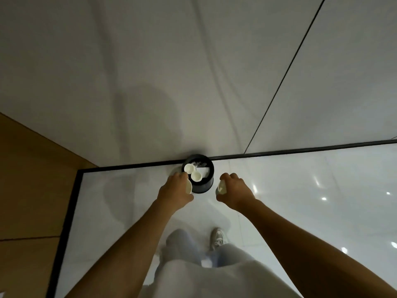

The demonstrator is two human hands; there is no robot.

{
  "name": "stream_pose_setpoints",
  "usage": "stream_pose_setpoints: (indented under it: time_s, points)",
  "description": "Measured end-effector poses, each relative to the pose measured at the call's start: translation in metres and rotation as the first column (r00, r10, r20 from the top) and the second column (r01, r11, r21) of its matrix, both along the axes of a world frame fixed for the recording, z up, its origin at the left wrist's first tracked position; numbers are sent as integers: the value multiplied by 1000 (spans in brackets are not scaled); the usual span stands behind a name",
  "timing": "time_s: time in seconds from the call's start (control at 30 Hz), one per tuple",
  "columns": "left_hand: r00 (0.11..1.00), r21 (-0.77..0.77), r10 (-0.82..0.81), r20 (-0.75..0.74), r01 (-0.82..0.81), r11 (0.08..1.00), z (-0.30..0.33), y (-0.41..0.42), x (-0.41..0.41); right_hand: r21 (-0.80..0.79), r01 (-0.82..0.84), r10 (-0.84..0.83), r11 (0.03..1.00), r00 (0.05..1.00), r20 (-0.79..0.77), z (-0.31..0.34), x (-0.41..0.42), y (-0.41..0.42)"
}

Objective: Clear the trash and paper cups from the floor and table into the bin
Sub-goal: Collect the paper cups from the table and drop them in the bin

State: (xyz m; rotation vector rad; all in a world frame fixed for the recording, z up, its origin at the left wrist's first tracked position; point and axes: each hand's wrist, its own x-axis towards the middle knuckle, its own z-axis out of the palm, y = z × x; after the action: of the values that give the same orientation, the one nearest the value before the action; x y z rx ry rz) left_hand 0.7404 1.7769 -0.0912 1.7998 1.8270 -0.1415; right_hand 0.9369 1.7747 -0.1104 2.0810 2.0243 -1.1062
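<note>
Your left hand (175, 188), curled round a paper cup (189, 187), sits almost over the bin (202, 183), nearer than your right hand (235, 190) gripping another cup (221, 187) just beside it.

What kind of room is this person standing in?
Probably an office or hallway corner. The shiny white floor meets plain pale wall panels with a dark baseboard, and a small black bin with paper cups stands against the wall.
</note>
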Motion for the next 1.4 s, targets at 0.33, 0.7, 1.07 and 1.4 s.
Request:
stream_pose_setpoints:
  time_s: [0.33, 0.7, 1.07, 1.4]
  points:
    - [952, -129, -306, -22, 301, 945, -41, 157, -51, -78, 344, -344, 936, 939, 11, -44, -60, 83]
    - [783, -146, -622, 28, 619, 772, -99, 247, -91, -171, 664, -669, 728, 742, 33, -98, -137, 118]
    - [733, -118, -675, 85, 680, 724, -313, 269, -83, -163, 723, -738, 672, 673, -57, -299, -162, 162]
    - [708, -75, -703, 69, 706, 704, -465, 276, -68, -69, 705, -708, 706, 706, -31, -454, -169, 172]
